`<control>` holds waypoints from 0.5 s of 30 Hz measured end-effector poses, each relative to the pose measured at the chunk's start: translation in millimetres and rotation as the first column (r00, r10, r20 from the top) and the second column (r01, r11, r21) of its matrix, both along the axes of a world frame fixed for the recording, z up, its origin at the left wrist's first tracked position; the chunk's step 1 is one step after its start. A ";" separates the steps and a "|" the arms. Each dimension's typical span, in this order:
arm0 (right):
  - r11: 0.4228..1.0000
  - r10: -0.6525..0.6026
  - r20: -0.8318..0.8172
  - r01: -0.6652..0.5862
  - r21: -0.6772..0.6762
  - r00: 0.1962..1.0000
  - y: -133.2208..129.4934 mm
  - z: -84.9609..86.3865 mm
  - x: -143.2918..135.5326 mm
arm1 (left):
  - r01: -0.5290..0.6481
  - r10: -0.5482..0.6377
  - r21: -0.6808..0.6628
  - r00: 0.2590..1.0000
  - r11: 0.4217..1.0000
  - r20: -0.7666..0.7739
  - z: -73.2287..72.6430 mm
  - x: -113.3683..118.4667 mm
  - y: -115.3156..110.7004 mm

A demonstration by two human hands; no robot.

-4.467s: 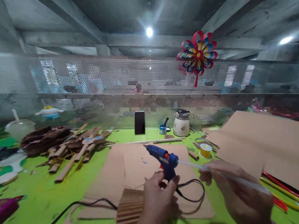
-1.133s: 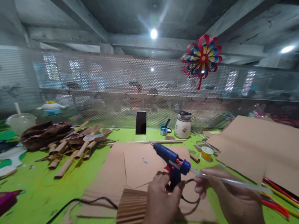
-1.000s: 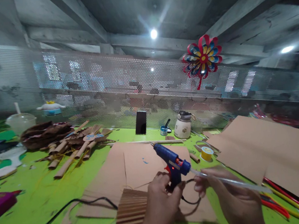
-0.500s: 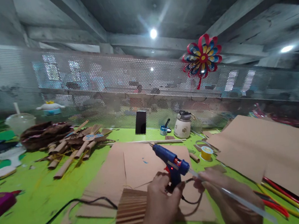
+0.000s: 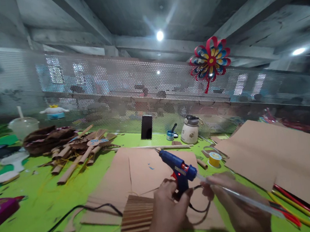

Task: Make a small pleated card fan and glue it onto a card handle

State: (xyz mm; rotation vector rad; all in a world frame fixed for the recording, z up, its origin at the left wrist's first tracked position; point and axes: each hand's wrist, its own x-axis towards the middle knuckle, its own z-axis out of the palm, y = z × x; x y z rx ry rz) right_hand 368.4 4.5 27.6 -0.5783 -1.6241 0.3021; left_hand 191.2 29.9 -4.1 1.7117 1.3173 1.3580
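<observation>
**Left hand (image 5: 168, 210) on the gun (image 5: 173, 162), right hand (image 5: 239, 213) on the stick (image 5: 248, 200)**

In the head view, the gun is just beyond the left hand, above the sheet (image 5: 141, 170), its nozzle (image 5: 157, 151) pointing away and leftward. The stick meets the gun's rear between the two hands; how far in it reaches is hidden. To feed it well, I would judge, keep the stick in line with the barrel, since a slant could make it bend or bind. Pinching close to the gun, as here, should help, with a steady, light push. The red lamp (image 5: 179, 174) glows, so the nozzle may be hot and is best kept clear of skin; the cord (image 5: 201, 211), looped between the hands, should stay out of the way.

The left hand comes up from below, back upward, thumb and fingers clamped about the lower handle, near the trigger (image 5: 174, 175). The right hand pinches the stick near its gun end, the long tail running back over that hand. The hands are apart, linked only through gun and stick. Beside the left hand lies the pleated card (image 5: 136, 217).
</observation>
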 end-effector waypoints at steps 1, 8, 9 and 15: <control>0.999 -0.006 -0.043 0.004 -0.045 0.999 -1.0 -0.3 -2.6 | -0.006 0.006 -0.009 1.000 1.000 0.004 0.8 0.0 -0.1; 0.949 -0.024 -0.194 -0.039 -0.312 0.981 2.4 -5.9 -9.1 | 0.033 -0.022 -0.085 0.993 0.996 0.119 5.7 3.6 0.5; 0.953 -0.015 -0.158 -0.034 -0.302 0.987 5.7 -5.1 -8.6 | 0.036 -0.024 -0.087 0.991 0.996 0.133 6.2 3.9 0.6; 0.989 -0.071 0.207 0.096 -0.115 0.976 22.9 -2.7 -7.9 | 0.019 -0.008 -0.098 0.994 0.995 0.107 4.6 5.9 -0.5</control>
